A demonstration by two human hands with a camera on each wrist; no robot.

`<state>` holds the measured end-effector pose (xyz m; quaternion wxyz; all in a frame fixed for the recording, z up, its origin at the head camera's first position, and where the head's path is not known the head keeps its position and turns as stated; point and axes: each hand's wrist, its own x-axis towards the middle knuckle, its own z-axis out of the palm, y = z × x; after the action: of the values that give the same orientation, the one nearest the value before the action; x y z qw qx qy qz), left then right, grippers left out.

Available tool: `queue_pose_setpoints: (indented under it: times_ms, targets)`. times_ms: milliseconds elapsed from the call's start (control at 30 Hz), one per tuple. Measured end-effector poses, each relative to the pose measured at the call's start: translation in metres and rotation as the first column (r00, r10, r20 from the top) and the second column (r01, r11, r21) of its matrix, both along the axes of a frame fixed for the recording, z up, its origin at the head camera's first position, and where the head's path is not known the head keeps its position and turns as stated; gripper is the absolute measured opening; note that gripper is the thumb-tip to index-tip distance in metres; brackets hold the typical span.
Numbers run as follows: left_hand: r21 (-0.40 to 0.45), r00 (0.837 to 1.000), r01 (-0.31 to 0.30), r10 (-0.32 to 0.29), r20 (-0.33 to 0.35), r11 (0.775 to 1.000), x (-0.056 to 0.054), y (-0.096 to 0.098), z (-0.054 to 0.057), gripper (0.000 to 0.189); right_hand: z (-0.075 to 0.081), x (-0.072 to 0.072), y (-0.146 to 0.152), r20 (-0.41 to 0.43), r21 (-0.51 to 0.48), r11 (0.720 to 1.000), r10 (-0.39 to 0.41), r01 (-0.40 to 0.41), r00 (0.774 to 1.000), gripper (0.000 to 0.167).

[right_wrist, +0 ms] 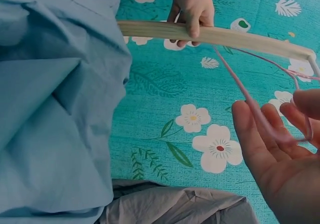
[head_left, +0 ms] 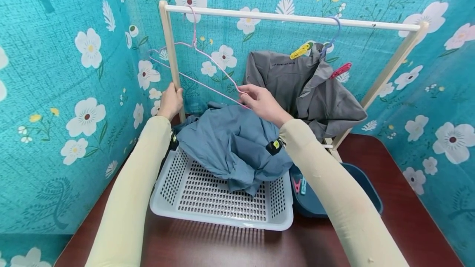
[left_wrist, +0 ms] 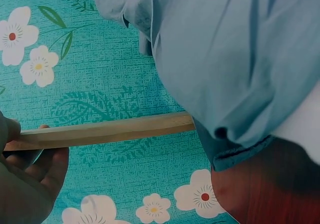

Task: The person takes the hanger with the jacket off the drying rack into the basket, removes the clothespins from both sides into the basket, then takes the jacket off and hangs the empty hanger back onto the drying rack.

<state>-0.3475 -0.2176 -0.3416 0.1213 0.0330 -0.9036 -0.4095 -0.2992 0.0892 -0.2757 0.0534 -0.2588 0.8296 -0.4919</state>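
Observation:
My left hand [head_left: 172, 101] grips the left wooden post [head_left: 170, 44] of a drying rack, thumb and fingers around it in the right wrist view. A pink clothes hanger [head_left: 194, 38] hangs by its hook from the rack's white bar, near that post. My right hand [head_left: 264, 103] holds the hanger's right corner, which lies between thumb and fingers in the right wrist view. No clothing is on this hanger. Below both hands, a crumpled blue-grey garment [head_left: 237, 147] lies heaped over the back of a light grey perforated basket [head_left: 222, 222].
On a blue hanger [head_left: 337, 32] at right hangs a dark grey garment [head_left: 278, 77], with a yellow clothespin [head_left: 299, 51] and a red clothespin [head_left: 340, 70] on it. A dark blue tub [head_left: 365, 180] with clothespins stands beside the basket. Floral curtains surround the dark red table [head_left: 208, 246].

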Motion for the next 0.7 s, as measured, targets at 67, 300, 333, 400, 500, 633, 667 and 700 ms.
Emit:
queue_pose_setpoints:
  times_ms: [67,300,333,400,500,633,667,700]
  targets:
    - [-0.003,1.000,0.000,0.000,0.000,1.000,0.000,0.000,0.000,0.039,-0.003,0.001,0.002,-0.002,0.002,1.000,0.000,0.000,1.000,0.036]
    - [0.018,0.999,0.017,-0.018,0.035,1.000,0.006,-0.003,0.003,0.040,-0.012,0.009,0.017,-0.017,0.006,1.000,-0.003,0.003,1.000,0.040]
    - [0.034,0.998,0.024,-0.026,0.057,0.999,0.008,-0.004,0.004,0.040,-0.013,0.011,0.020,-0.018,0.020,1.000,-0.011,0.012,1.000,0.041]
    - [0.058,0.992,0.037,-0.043,0.117,0.998,0.012,-0.003,0.004,0.042,-0.016,0.016,0.028,-0.033,0.066,0.997,-0.040,0.042,0.999,0.045]
    - [0.075,0.961,0.077,-0.094,0.261,0.994,0.019,-0.001,0.002,0.052,-0.018,0.026,0.042,-0.049,0.156,0.984,-0.085,0.091,0.995,0.048]
    - [-0.028,0.878,0.165,-0.134,0.460,0.986,0.026,0.000,-0.003,0.041,-0.018,0.037,0.062,-0.057,0.277,0.954,-0.107,0.119,0.993,0.047]
    - [-0.069,0.858,0.191,-0.133,0.497,0.979,0.028,0.001,-0.004,0.038,-0.019,0.039,0.067,-0.051,0.307,0.944,-0.110,0.120,0.993,0.047]
    - [-0.107,0.840,0.223,-0.135,0.525,0.969,0.030,0.001,-0.005,0.040,-0.020,0.040,0.073,-0.044,0.335,0.934,-0.113,0.122,0.993,0.046]
